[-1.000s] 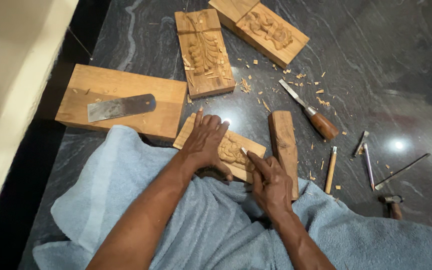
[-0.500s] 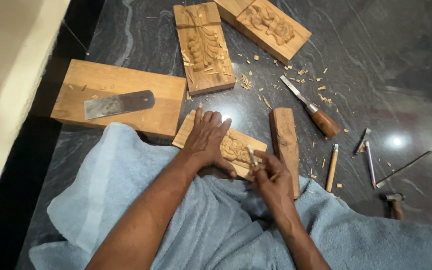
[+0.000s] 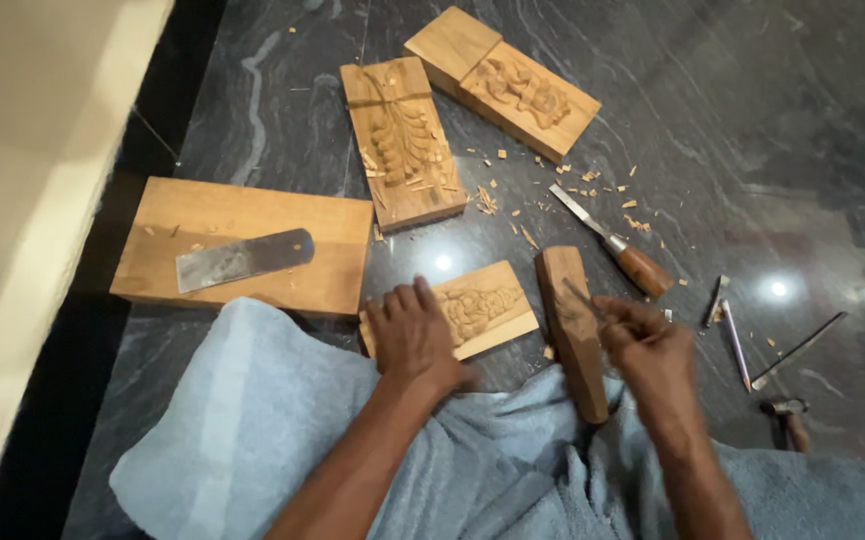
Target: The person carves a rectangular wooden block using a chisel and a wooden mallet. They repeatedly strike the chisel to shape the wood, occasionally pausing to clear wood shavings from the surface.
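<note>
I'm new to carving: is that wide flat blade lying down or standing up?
Lying flat: the blade rests along the top of the plain block.

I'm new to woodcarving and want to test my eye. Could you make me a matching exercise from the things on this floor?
Things:
1. flat steel blade
2. wooden-handled chisel
3. small carved panel
4. mallet

Places:
A. under the left hand
B. on the plain wooden block
C. beside the right hand
D. among wood chips on the dark floor

Pairs: 1-B, 2-D, 3-A, 4-C
</note>
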